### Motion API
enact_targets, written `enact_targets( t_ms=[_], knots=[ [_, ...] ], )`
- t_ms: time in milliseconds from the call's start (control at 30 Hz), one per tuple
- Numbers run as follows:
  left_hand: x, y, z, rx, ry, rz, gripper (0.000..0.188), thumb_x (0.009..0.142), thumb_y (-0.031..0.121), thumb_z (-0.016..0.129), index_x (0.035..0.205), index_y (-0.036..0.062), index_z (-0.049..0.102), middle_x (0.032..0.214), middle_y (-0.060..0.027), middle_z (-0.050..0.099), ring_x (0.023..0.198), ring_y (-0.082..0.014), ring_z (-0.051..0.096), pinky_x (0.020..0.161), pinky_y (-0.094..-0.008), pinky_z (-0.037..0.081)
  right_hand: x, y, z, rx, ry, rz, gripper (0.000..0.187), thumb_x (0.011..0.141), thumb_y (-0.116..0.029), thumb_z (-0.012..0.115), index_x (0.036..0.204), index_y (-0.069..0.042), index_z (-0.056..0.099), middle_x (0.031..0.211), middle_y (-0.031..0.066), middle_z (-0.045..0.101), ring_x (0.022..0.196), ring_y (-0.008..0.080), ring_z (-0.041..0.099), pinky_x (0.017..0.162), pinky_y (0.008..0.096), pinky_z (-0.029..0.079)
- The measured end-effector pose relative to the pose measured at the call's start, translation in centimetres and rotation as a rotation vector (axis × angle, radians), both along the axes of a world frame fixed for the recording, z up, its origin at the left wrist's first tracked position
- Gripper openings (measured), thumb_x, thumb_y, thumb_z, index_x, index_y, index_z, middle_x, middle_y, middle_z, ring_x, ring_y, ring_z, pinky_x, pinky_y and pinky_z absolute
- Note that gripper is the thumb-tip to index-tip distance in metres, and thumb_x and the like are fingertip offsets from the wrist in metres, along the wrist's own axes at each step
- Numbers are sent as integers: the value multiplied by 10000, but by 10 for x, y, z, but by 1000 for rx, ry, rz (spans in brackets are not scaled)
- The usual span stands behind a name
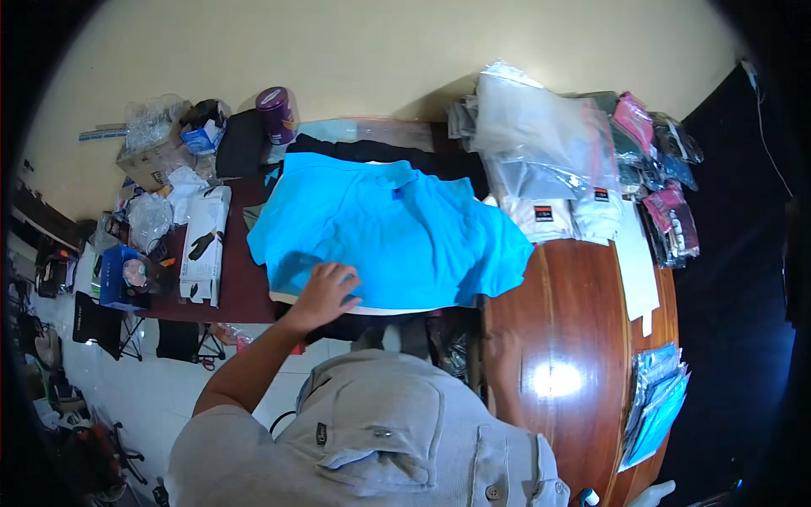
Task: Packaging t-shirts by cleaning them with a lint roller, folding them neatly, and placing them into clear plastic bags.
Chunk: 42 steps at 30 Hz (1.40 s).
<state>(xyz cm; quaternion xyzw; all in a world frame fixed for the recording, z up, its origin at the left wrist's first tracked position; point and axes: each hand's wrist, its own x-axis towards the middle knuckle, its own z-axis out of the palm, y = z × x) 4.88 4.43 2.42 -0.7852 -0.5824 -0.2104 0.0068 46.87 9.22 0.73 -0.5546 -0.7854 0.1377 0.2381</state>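
Note:
A bright blue short-sleeved shirt point(372, 228) lies spread over other garments on the dark red table, its collar toward the wall. My left hand point(323, 296) rests at the shirt's near left edge, with its fingers spread apart and bent over the cloth. Beneath the shirt, a strip of black cloth point(355, 150) shows along the far side and a thin white edge along the near side. My right hand point(504, 345) is low beside the wooden table's near left edge, blurred and faint against the wood, so its fingers cannot be made out.
Bagged garments point(541, 144) are piled at the back right. Packed blue garments point(655, 406) lie on the wooden table's point(557, 313) right edge, near a white sheet point(635, 266). To the left are a white glove box point(203, 245), a purple canister point(276, 114) and a blue box point(122, 277).

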Motion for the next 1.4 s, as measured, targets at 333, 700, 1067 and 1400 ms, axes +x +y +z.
enact_targets(
  t_ms=[333, 700, 1067, 1400],
  knots=[
    [-73, -35, -30, -50, -166, 19, 182, 797, 115, 718, 941, 89, 609, 954, -54, 613, 914, -290, 595, 746, -426, 459, -156, 57, -42, -13, 93, 604, 466, 696, -137, 787, 1129, -106, 617, 1187, 120, 572, 1049, 358, 528, 891, 459, 438],
    [-96, 14, 42, -166, -236, 135, 274, 849, 220, 725, 1025, 64, 585, 899, -132, 646, 834, -364, 630, 695, -472, 486, -166, 101, 34, -114, 453, 127, 64, 1001, -90, 548, 1003, -29, 568, 830, 131, 564, 758, 193, 510, 710, 309, 447],
    [-74, 20, 145, -184, -1313, 139, 228, 935, 154, 651, 1111, 9, 646, 852, -24, 622, 782, -87, 574, 706, -257, 474, -126, 121, 160, 387, 467, -70, 161, 962, -127, 561, 1048, 9, 562, 976, 128, 584, 905, 255, 567, 829, 369, 436],
    [54, 61, 121, -410, -1126, -365, 454, 857, 243, 771, 1224, 41, 594, 1163, -95, 569, 1040, -222, 576, 859, -342, 477, -163, 26, 107, -536, 737, 197, 321, 893, -87, 692, 1174, 27, 586, 1138, 123, 648, 1051, 237, 624, 911, 361, 475]
  ],
)
